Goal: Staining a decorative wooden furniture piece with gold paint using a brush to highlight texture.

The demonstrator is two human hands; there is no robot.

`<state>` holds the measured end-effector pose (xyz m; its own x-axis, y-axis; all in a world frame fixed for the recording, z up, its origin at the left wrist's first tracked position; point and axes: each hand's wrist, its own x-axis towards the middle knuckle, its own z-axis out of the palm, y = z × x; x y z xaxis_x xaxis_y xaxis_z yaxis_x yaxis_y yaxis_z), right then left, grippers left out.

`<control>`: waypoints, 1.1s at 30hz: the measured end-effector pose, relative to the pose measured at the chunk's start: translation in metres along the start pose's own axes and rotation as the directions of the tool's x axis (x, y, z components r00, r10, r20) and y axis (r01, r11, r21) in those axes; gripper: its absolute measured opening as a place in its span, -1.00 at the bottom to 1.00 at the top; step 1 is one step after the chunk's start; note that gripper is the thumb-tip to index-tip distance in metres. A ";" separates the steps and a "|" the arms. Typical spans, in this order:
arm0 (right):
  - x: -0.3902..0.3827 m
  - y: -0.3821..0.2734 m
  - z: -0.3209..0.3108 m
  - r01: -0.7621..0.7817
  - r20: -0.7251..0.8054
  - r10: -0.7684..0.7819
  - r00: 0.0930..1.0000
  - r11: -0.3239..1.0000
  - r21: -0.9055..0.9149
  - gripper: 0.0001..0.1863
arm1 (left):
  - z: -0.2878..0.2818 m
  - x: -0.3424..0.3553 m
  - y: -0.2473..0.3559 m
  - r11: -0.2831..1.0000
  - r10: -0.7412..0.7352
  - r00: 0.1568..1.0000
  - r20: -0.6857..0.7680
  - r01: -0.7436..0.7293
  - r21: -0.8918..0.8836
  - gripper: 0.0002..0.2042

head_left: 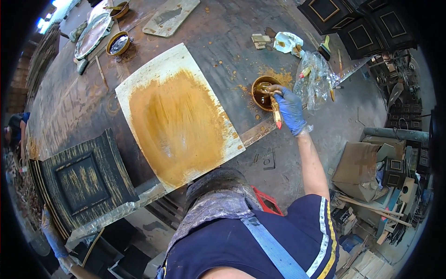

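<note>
My right hand (287, 108), in a blue glove, grips a paintbrush (277, 118) over a brown bowl (256, 103) of dark liquid. My left hand (50, 232), also gloved, holds the left edge of a black moulded panel (83, 183) with worn pale streaks, at lower left. In the middle lies a pale board (169, 125) smeared with ochre stain. Right of the bowl are crumpled clear plastic (309, 88) and a white paper (285, 42).
A bowl (117, 44), tray (93, 35) and flat board (169, 16) stand farther back on the table (223, 32). Dark panels (353, 23) are at upper right, cardboard (353, 165) and wood scraps at right. Another person (16, 125) is at far left.
</note>
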<state>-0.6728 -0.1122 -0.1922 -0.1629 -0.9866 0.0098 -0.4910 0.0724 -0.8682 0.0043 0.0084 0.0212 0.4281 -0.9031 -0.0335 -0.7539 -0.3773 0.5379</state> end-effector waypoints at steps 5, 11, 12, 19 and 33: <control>-0.004 -0.006 0.002 0.012 -0.075 0.005 0.997 0.974 0.224 -0.85 | 0.006 -0.002 0.002 0.984 -0.039 0.999 0.034 0.044 -0.171 -0.58; -0.006 -0.005 0.009 0.020 -0.109 -0.030 0.994 0.996 -0.086 -0.85 | -0.002 0.004 -0.009 0.948 -0.104 0.989 0.102 0.130 -0.291 -0.58; -0.012 -0.006 0.010 -0.010 -0.132 0.009 0.991 1.000 -0.005 -0.85 | -0.004 0.003 -0.009 0.880 -0.161 0.948 0.274 0.263 -0.395 -0.57; -0.041 -0.026 0.025 0.068 -0.186 -0.067 0.980 0.998 -0.003 -0.85 | 0.020 -0.009 0.012 0.858 -0.081 0.996 0.044 0.092 -0.506 -0.60; -0.054 0.024 0.027 0.033 -0.465 0.420 0.779 0.713 0.700 -0.86 | 0.029 -0.016 0.033 0.814 -0.070 0.996 0.056 0.089 -0.575 -0.65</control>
<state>-0.6526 -0.0615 -0.2275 -0.7314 -0.6702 -0.1262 0.2434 -0.0836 -0.9663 -0.0419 0.0046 0.0148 0.4511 -0.8847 -0.1177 -0.2890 -0.2696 0.9186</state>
